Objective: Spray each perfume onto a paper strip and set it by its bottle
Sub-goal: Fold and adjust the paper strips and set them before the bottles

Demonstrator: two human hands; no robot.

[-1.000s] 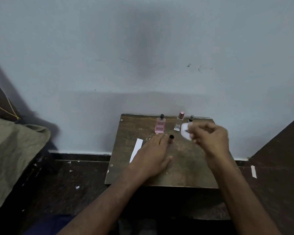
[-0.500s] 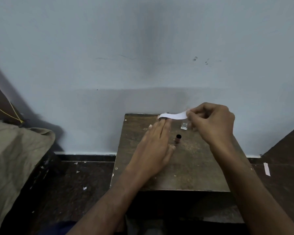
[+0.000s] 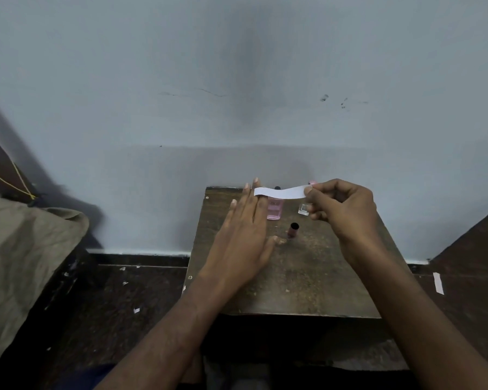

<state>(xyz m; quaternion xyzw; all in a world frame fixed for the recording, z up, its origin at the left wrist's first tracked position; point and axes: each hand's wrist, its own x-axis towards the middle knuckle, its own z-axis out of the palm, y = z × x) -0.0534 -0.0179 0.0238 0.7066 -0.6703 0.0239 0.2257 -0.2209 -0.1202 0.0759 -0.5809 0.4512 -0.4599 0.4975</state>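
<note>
Paper strip [image 3: 279,192] was held in the air over the far part of the table [image 3: 307,277], running left to right and sagging a little in the middle. Right hand [image 3: 341,209] pinched its right end between thumb and forefinger, other fingers curled under. Left hand [image 3: 243,232] lay open with fingers straight, pointing to the far edge; the strip's left end rested on or against its forefinger, and whether it was nipped there I could not tell.

Pink bottle [image 3: 274,209] stood just behind the strip, uncapped by the look of the dark nozzle showing above the paper. Clear bottle [image 3: 303,209] stood to its right, mostly hidden by the right hand's fingers. Dark cap [image 3: 293,230] stood upright on the near side of both, just beside the left thumb.

Judgement on progress: early. No strip lay by any bottle on the visible table, so spraying and placing seemed left for every perfume. Whether this strip was already sprayed could not be told.

Hidden or unclear: a pink top peeped above the strip's right end, its bottle unseen. White scraps [image 3: 437,282] lay on the dark floor [image 3: 124,305] either side of the table; drab cloth [image 3: 20,263] was cut off at left.
</note>
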